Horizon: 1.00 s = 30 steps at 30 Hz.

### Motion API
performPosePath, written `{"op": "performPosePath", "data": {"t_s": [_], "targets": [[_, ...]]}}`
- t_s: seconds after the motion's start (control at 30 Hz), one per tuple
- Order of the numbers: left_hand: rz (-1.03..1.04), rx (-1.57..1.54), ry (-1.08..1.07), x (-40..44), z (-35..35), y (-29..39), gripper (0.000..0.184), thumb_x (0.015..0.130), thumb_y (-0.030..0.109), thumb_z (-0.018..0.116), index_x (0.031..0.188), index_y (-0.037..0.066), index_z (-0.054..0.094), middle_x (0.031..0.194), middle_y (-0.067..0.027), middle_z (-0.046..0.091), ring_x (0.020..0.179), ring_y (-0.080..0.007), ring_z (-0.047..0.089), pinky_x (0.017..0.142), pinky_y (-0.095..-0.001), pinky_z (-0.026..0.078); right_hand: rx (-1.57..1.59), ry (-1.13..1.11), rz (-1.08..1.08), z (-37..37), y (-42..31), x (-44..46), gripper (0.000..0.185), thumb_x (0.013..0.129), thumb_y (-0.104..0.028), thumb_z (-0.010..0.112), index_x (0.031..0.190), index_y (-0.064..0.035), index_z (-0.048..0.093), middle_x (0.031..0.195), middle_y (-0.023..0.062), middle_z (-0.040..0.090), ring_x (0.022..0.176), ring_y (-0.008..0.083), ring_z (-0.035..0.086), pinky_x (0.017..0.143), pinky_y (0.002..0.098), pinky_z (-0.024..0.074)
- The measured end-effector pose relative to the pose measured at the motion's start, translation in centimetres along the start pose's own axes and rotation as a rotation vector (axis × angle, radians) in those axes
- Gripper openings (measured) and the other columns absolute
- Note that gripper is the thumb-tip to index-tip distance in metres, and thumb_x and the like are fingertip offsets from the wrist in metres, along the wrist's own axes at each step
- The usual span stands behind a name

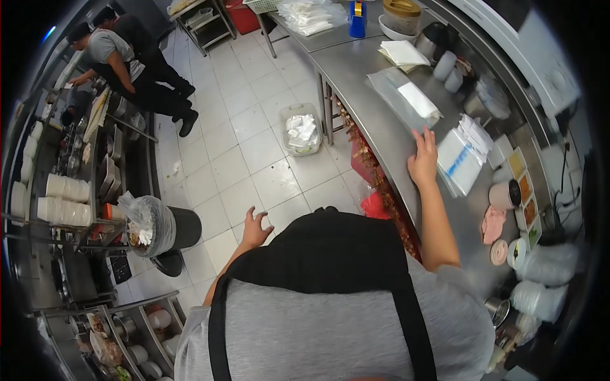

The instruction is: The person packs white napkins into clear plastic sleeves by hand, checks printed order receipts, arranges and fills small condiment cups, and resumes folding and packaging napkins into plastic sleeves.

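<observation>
A: What've the hands got, left to right?
B: Left hand: fingers loosely curled, nothing held, bin at its 9 o'clock. Clear bag on the counter, right hand at its 5, fingers loose, can't tell if touching. Blue-marked packet at that hand's 3.

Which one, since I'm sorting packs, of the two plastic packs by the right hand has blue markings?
The plastic pack right of the right hand; blue markings set it apart from the clear pack ahead of that hand, which shows none.
</observation>
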<state>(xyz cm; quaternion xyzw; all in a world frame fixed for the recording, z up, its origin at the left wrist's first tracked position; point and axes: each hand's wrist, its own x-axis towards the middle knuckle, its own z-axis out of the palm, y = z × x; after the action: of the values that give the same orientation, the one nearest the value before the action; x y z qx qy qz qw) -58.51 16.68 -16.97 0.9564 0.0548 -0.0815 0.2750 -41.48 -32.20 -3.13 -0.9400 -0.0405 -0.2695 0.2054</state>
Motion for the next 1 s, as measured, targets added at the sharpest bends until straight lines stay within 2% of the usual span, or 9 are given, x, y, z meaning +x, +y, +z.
{"op": "performPosePath", "data": {"t_s": [0.1, 0.2, 0.33, 0.47, 0.6, 0.7, 0.73, 0.87, 1.0], "targets": [[0.004, -0.059, 0.022, 5.5, -2.8, 4.1, 0.053, 0.071, 0.022, 0.075, 0.119, 0.012, 0.055, 0.142, -0.023, 0.027, 0.126, -0.0437, 0.034, 0.103, -0.0471, 0.036, -0.022, 0.033, -0.003, 3.7, 4.2, 3.0, 0.052, 0.069, 0.004, 0.052, 0.12, -0.0099, 0.056, 0.141, 0.0136, 0.039, 0.131, 0.039, 0.033, 0.106, 0.0487, 0.0281], [0.079, -0.16, 0.042, 10.2, -4.1, 8.5, 0.053, 0.073, 0.02, 0.074, 0.122, 0.013, 0.053, 0.142, -0.0203, 0.028, 0.127, -0.0416, 0.034, 0.103, -0.0465, 0.035, -0.113, 0.003, -0.007, 4.5, 4.7, 4.7, 0.028, 0.079, -0.004, 0.057, 0.106, -0.0083, 0.058, 0.135, 0.0095, 0.047, 0.129, 0.0349, 0.037, 0.104, 0.0484, 0.0309], [0.458, -0.142, 0.056, 18.1, -7.3, 16.2, 0.06, 0.072, 0.017, 0.073, 0.128, 0.015, 0.049, 0.141, -0.0174, 0.032, 0.128, -0.0392, 0.034, 0.104, -0.0456, 0.034, 0.027, -0.012, 0.09, 5.9, 4.5, 5.9, 0.009, 0.088, -0.01, 0.055, 0.096, -0.0067, 0.055, 0.122, 0.0069, 0.059, 0.121, 0.0307, 0.048, 0.099, 0.0426, 0.0382], [0.937, -0.085, 0.01, 27.3, -9.9, 27.1, 0.073, 0.066, 0.014, 0.076, 0.132, 0.017, 0.045, 0.141, -0.0144, 0.034, 0.131, -0.0366, 0.032, 0.104, -0.0463, 0.033, 0.256, 0.04, 0.237, 6.0, 2.6, 6.6, 0.005, 0.094, -0.011, 0.049, 0.095, -0.0061, 0.049, 0.116, 0.0076, 0.063, 0.114, 0.0284, 0.057, 0.09, 0.037, 0.0468], [1.367, 0.187, -0.041, 34.6, -8.8, 35.9, 0.072, 0.068, 0.014, 0.073, 0.134, 0.019, 0.044, 0.142, -0.0074, 0.036, 0.135, -0.03, 0.029, 0.105, -0.0519, 0.029, 0.349, -0.01, 0.276, 5.7, 1.7, 6.5, 0.004, 0.094, -0.008, 0.047, 0.097, -0.0058, 0.046, 0.117, 0.0107, 0.063, 0.12, 0.0277, 0.052, 0.094, 0.0355, 0.0458], [1.601, 0.3, 0.129, 41.1, -4.4, 38.5, 0.068, 0.07, 0.014, 0.07, 0.133, 0.022, 0.044, 0.142, -0.002, 0.038, 0.135, -0.0247, 0.029, 0.105, -0.0538, 0.027, 0.35, -0.006, 0.293, 5.8, 1.3, 6.5, 0.002, 0.094, -0.006, 0.047, 0.095, -0.0057, 0.045, 0.118, 0.0109, 0.062, 0.123, 0.0282, 0.049, 0.095, 0.0355, 0.0451], [1.618, 0.287, 0.049, 43.4, -3.3, 39.0, 0.054, 0.071, 0.013, 0.066, 0.122, 0.022, 0.052, 0.136, 0.0003, 0.045, 0.133, -0.0222, 0.033, 0.105, -0.0522, 0.027, 0.399, -0.013, 0.369, 5.7, 0.9, 6.5, 0.013, 0.089, -0.002, 0.05, 0.102, -0.0053, 0.048, 0.12, 0.0112, 0.061, 0.124, 0.0301, 0.048, 0.098, 0.0365, 0.0425], [1.613, 0.107, -0.244, 48.9, -1.9, 39.0, 0.03, 0.072, 0.013, 0.066, 0.101, 0.018, 0.062, 0.121, 0.0016, 0.058, 0.123, -0.0217, 0.045, 0.102, -0.0494, 0.03, 0.059, 0.029, 0.367, 5.4, -0.9, 8.1, 0.039, 0.078, 0.003, 0.06, 0.115, -0.0069, 0.053, 0.119, 0.0105, 0.061, 0.12, 0.0316, 0.051, 0.1, 0.0374, 0.0399], [1.486, -0.21, -0.404, 50.2, -1.6, 38.4, 0.013, 0.075, 0.018, 0.067, 0.088, 0.015, 0.064, 0.103, 0.0024, 0.064, 0.112, -0.0195, 0.052, 0.097, -0.0456, 0.032, 0.029, 0.075, 0.407, 6.3, 0.8, 7.6, 0.018, 0.078, -0.005, 0.067, 0.096, -0.006, 0.064, 0.11, 0.0096, 0.065, 0.111, 0.028, 0.057, 0.092, 0.0353, 0.0447]]}}
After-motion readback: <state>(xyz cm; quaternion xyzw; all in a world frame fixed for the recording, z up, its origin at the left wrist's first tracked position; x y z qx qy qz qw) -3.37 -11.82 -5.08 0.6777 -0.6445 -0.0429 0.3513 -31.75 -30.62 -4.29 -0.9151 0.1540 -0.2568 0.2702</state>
